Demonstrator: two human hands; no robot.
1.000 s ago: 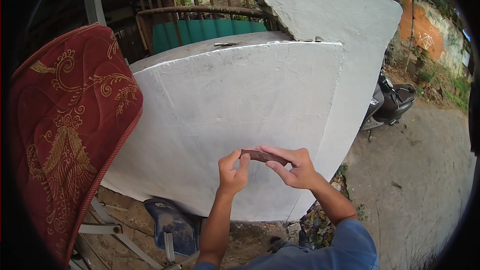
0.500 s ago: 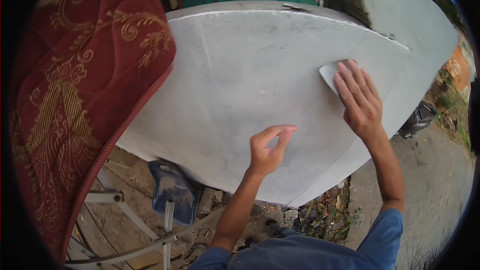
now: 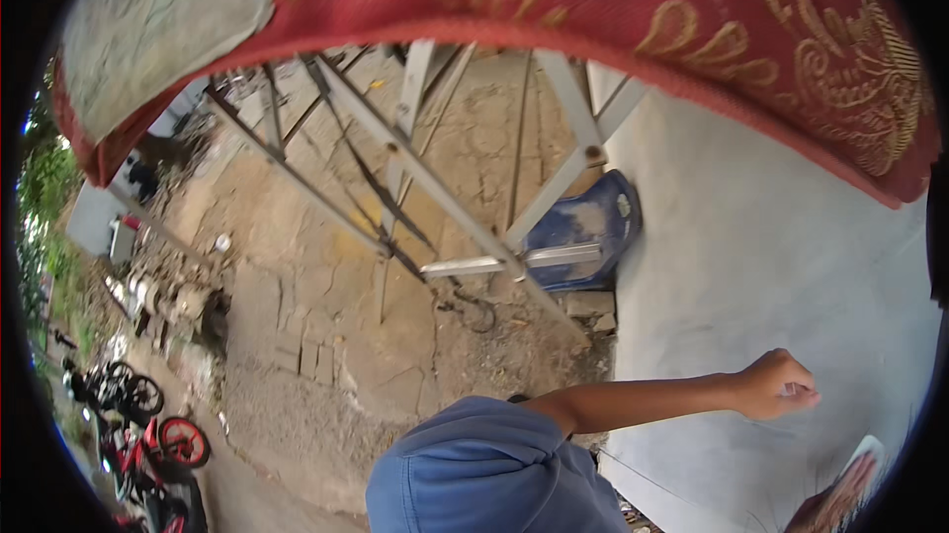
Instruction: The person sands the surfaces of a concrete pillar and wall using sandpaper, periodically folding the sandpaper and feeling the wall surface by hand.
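Observation:
My left hand (image 3: 778,385) reaches out to the right across a pale grey-white smooth panel (image 3: 712,276). Its fingers are curled closed, and whatever may lie inside them is hidden. At the lower right rim, blurred, my right hand (image 3: 838,493) is partly in view against the same panel. It is closed on a flat white plate with a rounded corner (image 3: 870,450), whose edge pokes out past the fingers.
A red cloth with gold patterns (image 3: 692,39) hangs across the top over a metal frame (image 3: 445,197). Beside the panel stands a blue plastic seat (image 3: 583,226). Cracked ground (image 3: 326,306) spreads leftward, with parked motorcycles (image 3: 148,444) and rubble (image 3: 178,310).
The view has swung left, so the panel and both hands now sit toward the right. My left fingers have curled in from a loose pinch. The right hand still holds the white plate.

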